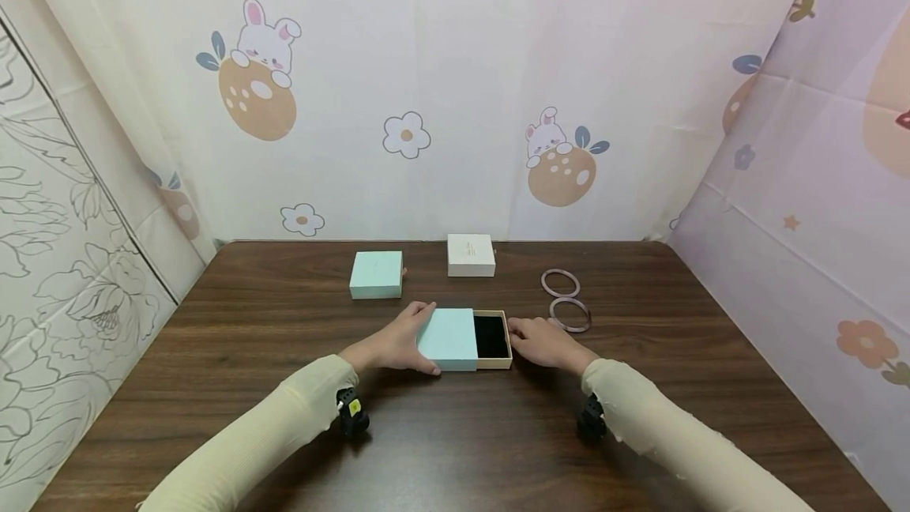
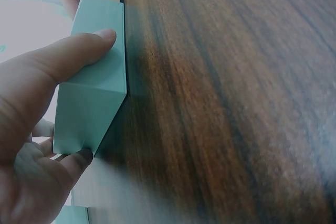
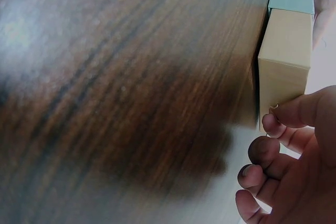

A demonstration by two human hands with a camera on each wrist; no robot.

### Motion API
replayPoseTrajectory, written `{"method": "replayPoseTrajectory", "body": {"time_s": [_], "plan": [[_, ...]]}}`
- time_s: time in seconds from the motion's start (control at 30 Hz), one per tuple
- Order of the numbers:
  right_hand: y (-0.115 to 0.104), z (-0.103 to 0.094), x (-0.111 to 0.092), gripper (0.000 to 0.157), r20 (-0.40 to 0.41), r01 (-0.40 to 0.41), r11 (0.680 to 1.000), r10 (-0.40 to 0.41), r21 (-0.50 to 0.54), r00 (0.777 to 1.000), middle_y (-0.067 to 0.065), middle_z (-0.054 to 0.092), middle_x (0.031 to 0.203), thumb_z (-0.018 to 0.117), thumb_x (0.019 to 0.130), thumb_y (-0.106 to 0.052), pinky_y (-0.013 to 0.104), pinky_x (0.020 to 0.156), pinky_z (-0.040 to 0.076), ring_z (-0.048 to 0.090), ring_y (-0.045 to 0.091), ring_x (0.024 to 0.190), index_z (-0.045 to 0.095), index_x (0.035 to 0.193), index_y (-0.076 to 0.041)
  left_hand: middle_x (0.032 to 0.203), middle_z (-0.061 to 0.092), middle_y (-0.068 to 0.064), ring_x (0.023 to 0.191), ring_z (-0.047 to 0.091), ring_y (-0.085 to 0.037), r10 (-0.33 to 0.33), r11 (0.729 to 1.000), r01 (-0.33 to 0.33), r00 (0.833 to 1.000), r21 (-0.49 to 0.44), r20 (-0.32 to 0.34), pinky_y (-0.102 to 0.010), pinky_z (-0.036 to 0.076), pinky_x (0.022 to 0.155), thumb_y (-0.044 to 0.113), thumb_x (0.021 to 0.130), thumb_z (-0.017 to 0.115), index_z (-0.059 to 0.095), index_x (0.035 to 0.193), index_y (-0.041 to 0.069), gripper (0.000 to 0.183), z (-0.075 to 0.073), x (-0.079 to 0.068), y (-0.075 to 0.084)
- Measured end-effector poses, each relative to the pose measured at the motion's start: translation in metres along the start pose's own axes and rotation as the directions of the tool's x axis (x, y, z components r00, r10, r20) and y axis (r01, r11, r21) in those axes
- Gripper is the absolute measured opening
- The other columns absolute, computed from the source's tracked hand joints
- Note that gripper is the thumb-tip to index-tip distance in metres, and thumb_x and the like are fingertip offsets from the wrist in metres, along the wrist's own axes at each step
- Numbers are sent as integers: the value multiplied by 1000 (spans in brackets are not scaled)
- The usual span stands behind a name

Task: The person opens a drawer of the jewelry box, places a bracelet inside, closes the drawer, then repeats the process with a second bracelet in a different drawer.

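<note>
The left hand (image 1: 398, 340) clamps a mint-green rectangular box sleeve (image 1: 449, 336) amid a brown wood-grain tabletop (image 1: 455, 449) that stretches nearside; its tan, black-lined drawer (image 1: 494, 364) stands partly out. The right hand (image 1: 546, 340) pinches its small end tab (image 3: 273, 108), two pinkish rings (image 1: 588, 321) just beyond.

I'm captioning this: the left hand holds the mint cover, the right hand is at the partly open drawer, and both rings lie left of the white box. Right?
Not quite: the head view shows both rings right of the white box. The left hand does hold the mint cover, and the right hand is at the partly open drawer.
</note>
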State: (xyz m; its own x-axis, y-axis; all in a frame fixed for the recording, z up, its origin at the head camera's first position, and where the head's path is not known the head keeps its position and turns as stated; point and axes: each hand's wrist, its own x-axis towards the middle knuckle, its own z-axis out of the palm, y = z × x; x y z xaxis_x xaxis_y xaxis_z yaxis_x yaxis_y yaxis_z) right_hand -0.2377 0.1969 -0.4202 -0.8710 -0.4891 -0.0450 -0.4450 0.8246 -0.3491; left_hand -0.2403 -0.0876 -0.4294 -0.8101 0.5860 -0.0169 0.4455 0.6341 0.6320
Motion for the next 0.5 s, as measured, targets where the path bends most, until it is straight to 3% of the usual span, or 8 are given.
{"method": "replayPoseTrajectory", "body": {"time_s": [0.5], "plan": [[1, 0, -1, 22, -11, 8, 1000, -8, 0, 1000, -6, 42, 59, 48, 96, -14, 30, 58, 29, 40, 10, 53, 48, 75, -17, 140, 31, -18, 119, 41, -27, -7, 1000, 7, 1000, 7, -2, -40, 38, 98, 32, 68, 87, 20, 149, -5, 111, 0, 0, 1]]}}
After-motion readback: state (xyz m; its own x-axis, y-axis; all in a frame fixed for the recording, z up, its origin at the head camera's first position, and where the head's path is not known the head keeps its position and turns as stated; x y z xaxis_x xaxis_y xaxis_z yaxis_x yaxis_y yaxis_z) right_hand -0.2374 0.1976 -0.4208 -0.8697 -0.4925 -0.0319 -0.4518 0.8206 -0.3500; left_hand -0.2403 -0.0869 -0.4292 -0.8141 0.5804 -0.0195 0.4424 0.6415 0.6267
